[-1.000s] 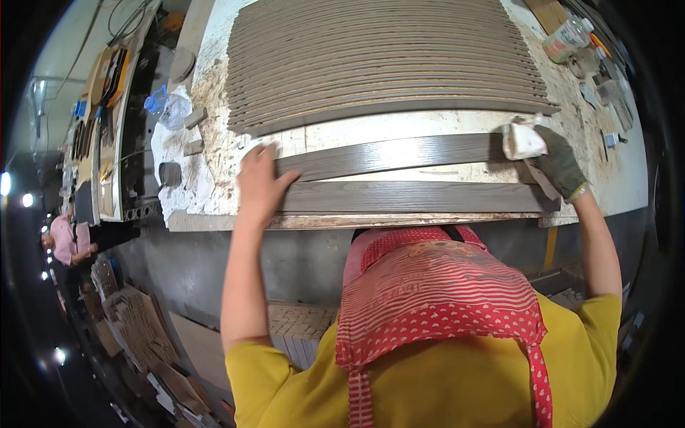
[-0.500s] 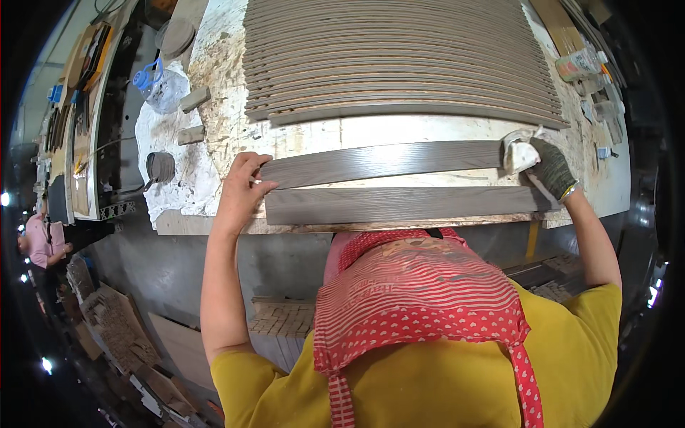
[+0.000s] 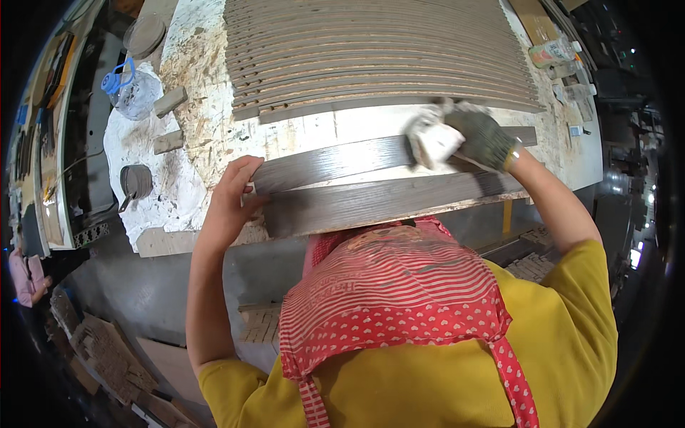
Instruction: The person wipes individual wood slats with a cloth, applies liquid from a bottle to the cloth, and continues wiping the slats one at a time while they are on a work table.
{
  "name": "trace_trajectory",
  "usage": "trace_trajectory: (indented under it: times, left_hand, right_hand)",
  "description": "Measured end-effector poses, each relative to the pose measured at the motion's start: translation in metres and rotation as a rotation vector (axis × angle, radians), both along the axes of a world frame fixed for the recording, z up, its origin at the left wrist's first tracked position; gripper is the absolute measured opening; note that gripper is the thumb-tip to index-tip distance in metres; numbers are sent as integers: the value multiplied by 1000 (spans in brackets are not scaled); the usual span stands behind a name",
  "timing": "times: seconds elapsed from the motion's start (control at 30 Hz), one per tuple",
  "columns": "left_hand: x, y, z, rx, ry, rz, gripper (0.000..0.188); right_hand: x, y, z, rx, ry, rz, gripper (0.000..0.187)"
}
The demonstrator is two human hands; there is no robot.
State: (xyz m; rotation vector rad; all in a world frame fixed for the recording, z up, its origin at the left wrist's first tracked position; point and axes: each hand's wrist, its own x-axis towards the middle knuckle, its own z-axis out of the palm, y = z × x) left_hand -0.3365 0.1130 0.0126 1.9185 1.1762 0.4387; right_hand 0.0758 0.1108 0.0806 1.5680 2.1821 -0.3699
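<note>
Two long grey wood-grain boards lie across the table in front of me. Bare, my left hand [image 3: 230, 194] pinches the left end of the far board [image 3: 335, 162] between thumb and fingers. A dark knitted glove covers my right hand [image 3: 482, 137], which is closed around a crumpled white cloth [image 3: 432, 143]. The cloth rests on that same board, right of its middle, and is slightly blurred. Nearer my body, along the table's edge, lies the second board [image 3: 357, 203]; my left thumb is close to its left end.
Beyond the boards, many similar grey strips [image 3: 385, 60] lie side by side. To the left are a clear jug with a blue handle [image 3: 135, 95], small blocks [image 3: 170, 101] and a round dark container [image 3: 136, 182] on white sheeting [image 3: 157, 214]. Bottles [image 3: 553, 53] stand at the right.
My right hand has moved left along the far board with the cloth, from its right end toward the middle. My left hand stays at the left end. The whole view has shifted slightly.
</note>
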Motion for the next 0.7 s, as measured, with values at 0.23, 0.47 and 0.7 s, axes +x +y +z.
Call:
trace_trajectory:
  times: [0.23, 0.47, 0.7]
  left_hand:
    - [2, 6, -4, -78, -12, 14, 63]
    - [-5, 8, -4, -145, -84, 21, 56]
    - [44, -37, 13, 426, 116, -86, 43]
  right_hand:
    - [-73, -6, -39, -54, 428, -34, 14]
    - [-99, 20, -40, 355, 828, 347, 32]
    - [67, -81, 32, 299, 624, -507, 37]
